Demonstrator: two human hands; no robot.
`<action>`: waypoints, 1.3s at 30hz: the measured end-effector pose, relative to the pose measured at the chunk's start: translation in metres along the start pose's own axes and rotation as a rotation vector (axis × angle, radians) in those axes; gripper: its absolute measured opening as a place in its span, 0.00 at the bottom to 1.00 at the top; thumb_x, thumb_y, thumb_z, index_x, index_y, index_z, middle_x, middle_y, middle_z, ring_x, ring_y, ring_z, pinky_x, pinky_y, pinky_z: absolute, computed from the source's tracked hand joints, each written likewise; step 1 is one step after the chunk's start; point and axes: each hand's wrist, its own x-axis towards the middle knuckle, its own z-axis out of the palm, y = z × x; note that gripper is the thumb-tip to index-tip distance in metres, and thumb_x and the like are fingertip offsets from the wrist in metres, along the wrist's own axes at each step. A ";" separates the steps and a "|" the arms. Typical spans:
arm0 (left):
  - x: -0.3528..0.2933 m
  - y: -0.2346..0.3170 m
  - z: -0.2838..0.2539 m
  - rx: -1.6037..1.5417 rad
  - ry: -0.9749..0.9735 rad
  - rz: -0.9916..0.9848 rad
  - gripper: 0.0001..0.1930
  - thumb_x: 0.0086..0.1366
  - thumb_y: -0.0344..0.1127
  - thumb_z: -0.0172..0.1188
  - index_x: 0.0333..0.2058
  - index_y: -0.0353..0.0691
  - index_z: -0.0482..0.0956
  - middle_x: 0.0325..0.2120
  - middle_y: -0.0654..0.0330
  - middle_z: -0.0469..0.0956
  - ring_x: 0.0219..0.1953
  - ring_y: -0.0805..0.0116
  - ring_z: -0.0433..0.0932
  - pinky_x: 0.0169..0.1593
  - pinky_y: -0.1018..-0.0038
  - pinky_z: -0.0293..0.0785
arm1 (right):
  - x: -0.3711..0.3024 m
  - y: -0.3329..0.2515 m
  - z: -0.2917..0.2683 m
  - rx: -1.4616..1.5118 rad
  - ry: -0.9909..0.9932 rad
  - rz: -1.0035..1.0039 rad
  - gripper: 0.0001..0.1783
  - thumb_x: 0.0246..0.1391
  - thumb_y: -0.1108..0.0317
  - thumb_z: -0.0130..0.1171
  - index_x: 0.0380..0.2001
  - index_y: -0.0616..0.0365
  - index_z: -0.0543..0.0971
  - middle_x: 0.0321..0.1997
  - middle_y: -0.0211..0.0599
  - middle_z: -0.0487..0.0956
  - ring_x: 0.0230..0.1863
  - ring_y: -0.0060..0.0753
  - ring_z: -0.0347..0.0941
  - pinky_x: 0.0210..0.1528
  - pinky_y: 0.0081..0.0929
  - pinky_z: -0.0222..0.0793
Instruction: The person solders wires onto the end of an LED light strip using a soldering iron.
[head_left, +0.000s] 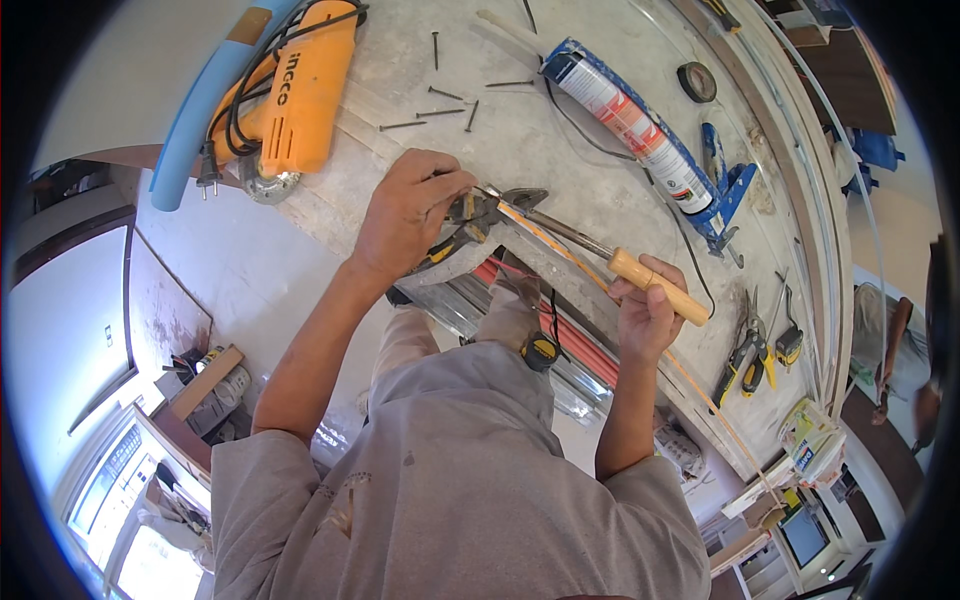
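Observation:
My right hand (650,312) grips the wooden handle of a soldering iron (655,284); a black cord runs from the handle's end. Its metal shaft slants up and left across the worktop's near edge. My left hand (418,205) is closed in a pinch close to the iron's tip; what lies between its fingers is too small to name. Beneath the tip are pliers (459,238) with black and yellow grips, partly hidden by my left hand. A thin orange and white strip (556,247) starts near the tip, passes under the iron and trails along the edge to the lower right.
Several dark screws (440,113) lie on the pale worktop (400,80). An orange power tool (312,95) and blue tube (205,110) are at left. A blue caulking gun (640,135), tape roll (697,82), pliers (742,350) and tape measure (789,342) lie at right.

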 end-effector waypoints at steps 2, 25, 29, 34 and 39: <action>0.000 0.000 0.000 -0.002 -0.002 0.002 0.12 0.55 0.18 0.63 0.39 0.37 0.84 0.36 0.57 0.79 0.39 0.60 0.78 0.42 0.71 0.75 | 0.000 0.000 0.001 -0.003 -0.008 0.004 0.26 0.60 0.59 0.60 0.50 0.74 0.72 0.35 0.49 0.80 0.34 0.37 0.80 0.41 0.32 0.77; 0.001 0.001 0.001 0.017 0.010 0.024 0.13 0.54 0.18 0.64 0.38 0.38 0.84 0.34 0.57 0.79 0.38 0.60 0.78 0.40 0.70 0.75 | 0.000 0.003 -0.002 -0.016 -0.002 -0.001 0.25 0.60 0.61 0.60 0.49 0.74 0.73 0.38 0.49 0.80 0.33 0.38 0.80 0.39 0.33 0.79; 0.001 0.001 0.001 0.020 0.013 0.031 0.14 0.53 0.17 0.64 0.38 0.38 0.84 0.34 0.57 0.79 0.38 0.59 0.78 0.41 0.70 0.75 | 0.000 0.001 -0.001 -0.017 -0.008 0.004 0.25 0.60 0.61 0.60 0.50 0.74 0.73 0.39 0.50 0.80 0.33 0.38 0.80 0.39 0.33 0.79; 0.000 0.000 0.001 0.016 0.012 0.027 0.14 0.53 0.17 0.63 0.39 0.37 0.84 0.35 0.57 0.78 0.39 0.59 0.78 0.41 0.71 0.75 | 0.002 0.001 0.003 -0.021 -0.008 0.000 0.24 0.61 0.61 0.59 0.50 0.74 0.73 0.38 0.50 0.80 0.33 0.37 0.80 0.39 0.32 0.79; 0.000 0.001 0.000 0.018 0.007 0.028 0.14 0.53 0.17 0.63 0.39 0.37 0.84 0.35 0.57 0.78 0.39 0.60 0.78 0.41 0.71 0.75 | 0.001 0.000 0.003 -0.026 -0.004 0.000 0.24 0.61 0.61 0.59 0.50 0.74 0.73 0.38 0.51 0.80 0.32 0.37 0.80 0.39 0.32 0.79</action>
